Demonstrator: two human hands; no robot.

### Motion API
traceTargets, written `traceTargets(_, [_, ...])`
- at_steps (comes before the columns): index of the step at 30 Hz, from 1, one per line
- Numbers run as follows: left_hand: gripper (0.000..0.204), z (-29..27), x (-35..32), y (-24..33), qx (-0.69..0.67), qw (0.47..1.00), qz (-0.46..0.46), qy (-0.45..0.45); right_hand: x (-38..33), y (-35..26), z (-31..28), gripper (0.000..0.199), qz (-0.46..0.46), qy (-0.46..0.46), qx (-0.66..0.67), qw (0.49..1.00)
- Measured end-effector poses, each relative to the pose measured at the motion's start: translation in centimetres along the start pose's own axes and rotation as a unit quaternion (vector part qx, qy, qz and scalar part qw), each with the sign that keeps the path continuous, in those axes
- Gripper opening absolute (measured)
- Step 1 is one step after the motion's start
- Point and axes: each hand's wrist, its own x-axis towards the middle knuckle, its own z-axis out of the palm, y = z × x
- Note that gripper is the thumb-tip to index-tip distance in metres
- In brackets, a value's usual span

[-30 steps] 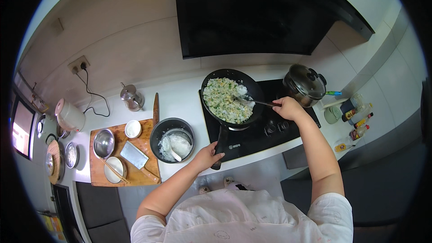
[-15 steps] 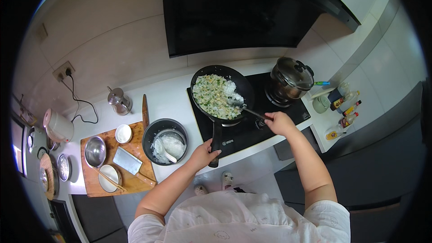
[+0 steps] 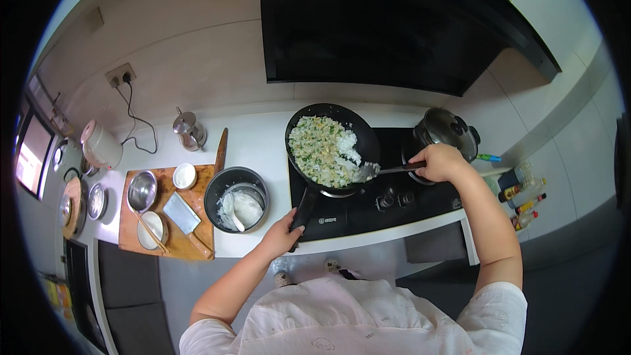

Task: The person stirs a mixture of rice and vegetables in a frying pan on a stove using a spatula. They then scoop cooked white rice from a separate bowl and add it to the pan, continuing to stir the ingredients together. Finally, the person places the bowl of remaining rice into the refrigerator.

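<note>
My left hand is closed round the black handle of a wok on the stove. Fried rice with green bits fills the wok's left and middle, and a whiter clump of plain rice lies to its right. In my right hand is the dark handle of a spatula. Its blade, with rice grains stuck on it, is at the wok's lower right edge beside the fried rice.
Left of the stove stands a dark pot with white rice and a spoon. A cutting board bears a cleaver, bowls and chopsticks. A lidded pot is on the right burner; several bottles stand beyond.
My right hand has moved right, drawing the spatula from the white rice to the wok's edge. My left hand still grips the wok handle. The whole view has shifted somewhat.
</note>
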Motion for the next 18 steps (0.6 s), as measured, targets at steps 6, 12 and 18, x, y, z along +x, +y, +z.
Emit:
traceTargets(6, [0.065,1.6,-0.7,1.1,0.125,0.987,0.0,0.105,4.8,0.5,5.8,0.035,-0.106,0.033,0.063,0.992])
traceTargets(12, [0.063,1.9,-1.2,0.8,0.133,0.982,0.013,0.134,10.2,1.1,12.7,0.036,-0.108,0.116,0.251,0.955])
traceTargets(18, [0.061,2.3,-1.2,1.2,0.158,0.976,0.02,0.148,12.7,5.8,9.3,0.032,-0.002,-0.07,0.529,0.846])
